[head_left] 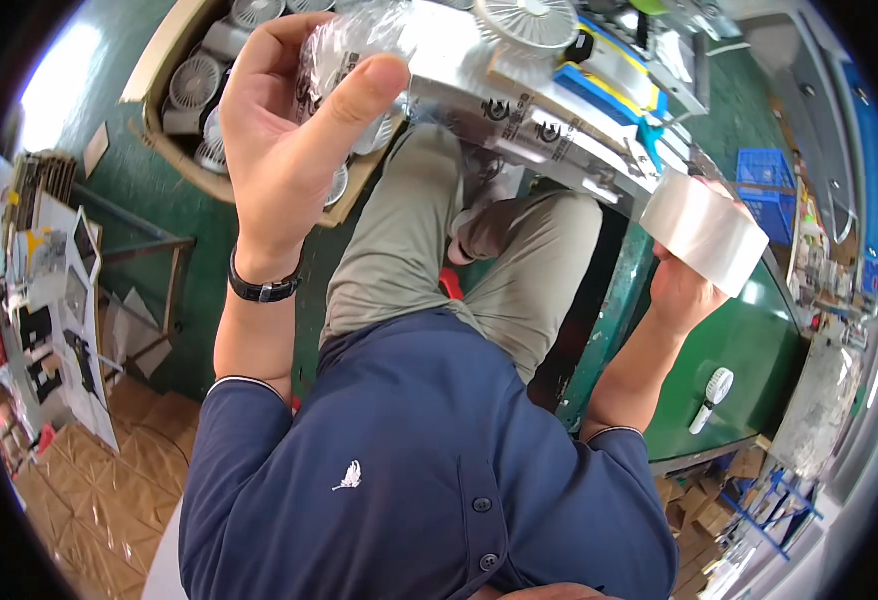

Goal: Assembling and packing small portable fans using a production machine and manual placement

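Observation:
My left hand (294, 150), raised at the upper left, has its fingers around crumpled clear plastic film (354, 50), with the thumb stretched along it. From there a shiny clear strip with black printed marks (519, 120) runs across above my knees toward the right. On that side my right hand (684, 285) grips a wide whitish roll of tape (709, 235) from behind; the roll hides most of its fingers. Whether the strip joins the roll I cannot tell. A round white fan (527, 18) lies just beyond the strip.
A cardboard box (164, 150) of several small white fans stands at the upper left. On the green tabletop (749, 340) at right lies a white handheld fan (712, 400). Blue-and-yellow packaging (609, 80) lies at the far side, and a blue crate (764, 195) stands beyond.

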Demonstrator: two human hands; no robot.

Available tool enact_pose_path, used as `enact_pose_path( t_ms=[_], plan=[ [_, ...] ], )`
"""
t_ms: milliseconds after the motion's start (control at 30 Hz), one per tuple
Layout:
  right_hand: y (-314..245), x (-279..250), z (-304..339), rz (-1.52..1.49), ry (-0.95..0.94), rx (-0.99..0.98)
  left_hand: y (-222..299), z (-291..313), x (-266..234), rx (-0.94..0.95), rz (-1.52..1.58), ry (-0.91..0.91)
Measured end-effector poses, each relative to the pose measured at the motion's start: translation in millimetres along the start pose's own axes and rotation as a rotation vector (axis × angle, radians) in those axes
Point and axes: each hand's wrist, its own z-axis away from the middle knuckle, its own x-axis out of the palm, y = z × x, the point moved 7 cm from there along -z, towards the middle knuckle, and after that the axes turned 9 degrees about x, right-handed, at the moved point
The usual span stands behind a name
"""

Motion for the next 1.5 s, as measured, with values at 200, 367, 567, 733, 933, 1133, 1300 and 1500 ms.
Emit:
enact_pose_path(
  t_ms=[200, 367, 567, 733, 933, 1133, 1300, 1500],
  plan=[
    [-15.8, -40.6, -5.6, -0.022, 0.110, -0.052, 2.5, -27.7, 52.7, 0.010, 0.073, -0.071],
    [-22.4, -56.6, -3.9, 0.034, 0.124, -0.100, 5.0, -31.3, 69.6, 0.036, 0.071, -0.102],
    [-14.6, -54.6, 4.9, 0.035, 0.162, 0.015, 2.3, -25.4, 63.4, 0.114, -0.012, -0.067],
    [35.1, -30.1, 48.9, 0.270, 0.044, 0.394, -32.3, 15.4, 10.4, -0.048, -0.536, -0.208],
    [131.8, 44.2, 164.1, 1.108, -0.733, 0.553, -116.6, 143.2, -47.0, -0.438, -1.211, -0.763],
    [63.5, 63.9, 128.3, 0.964, -0.653, 0.194, -108.1, 144.7, -38.9, -0.018, -1.261, -0.582],
    [-14.6, 1.1, -5.9, 0.809, -0.169, -0.062, -68.6, 63.0, -6.9, 0.115, -0.893, -0.404],
    [37.0, -5.6, -76.2, 0.852, -0.319, 0.465, -14.2, 4.9, 58.8, 0.363, -0.587, -0.389]
  ],
)
